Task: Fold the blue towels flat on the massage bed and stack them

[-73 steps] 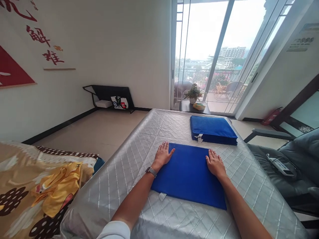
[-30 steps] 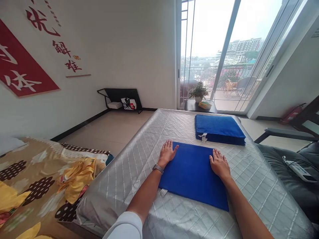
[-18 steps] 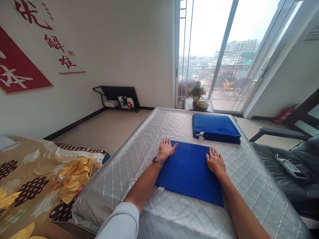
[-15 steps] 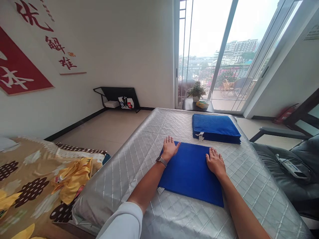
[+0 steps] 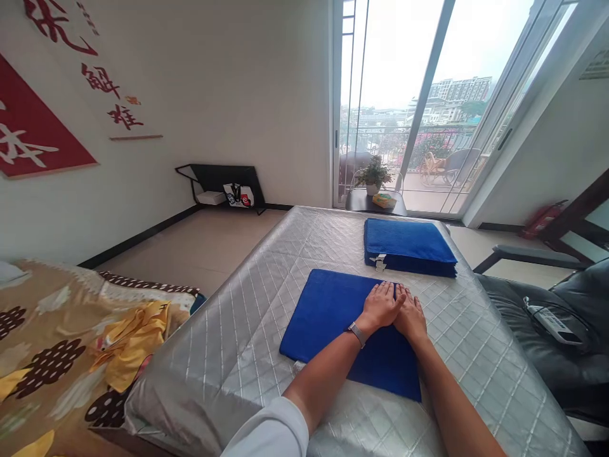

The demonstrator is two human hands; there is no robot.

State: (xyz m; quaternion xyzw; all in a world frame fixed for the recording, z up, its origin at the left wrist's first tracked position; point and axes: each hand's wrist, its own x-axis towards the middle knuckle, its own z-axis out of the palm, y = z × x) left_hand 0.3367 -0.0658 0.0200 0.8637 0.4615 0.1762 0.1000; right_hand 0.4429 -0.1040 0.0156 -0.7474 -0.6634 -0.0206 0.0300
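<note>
A blue cloth (image 5: 328, 311), which looks like a towel, lies flat on a silver quilted bed cover (image 5: 247, 317), a white tag at its near left edge. On the cloth's right side my left hand (image 5: 383, 304), with a watch at the wrist, rests flat, fingers stretched forward. Just beside it, touching, my right hand (image 5: 410, 314) lies flat along the cloth's right edge, its thumb hidden by the left hand. Neither hand grips anything. Beyond them sits a neat stack of folded blue cloths (image 5: 409, 241) with white tags.
To the left, a patterned blanket (image 5: 66, 336) bears yellow clothing (image 5: 130, 343). A dark armchair (image 5: 533, 330) with a white power strip (image 5: 554, 324) stands on the right. By the glass door are a potted plant (image 5: 373, 174) and a small stand (image 5: 354, 202).
My left hand has slid right across the cloth from its left edge to beside my right hand. The right hand stays at the right edge. The view has shifted slightly.
</note>
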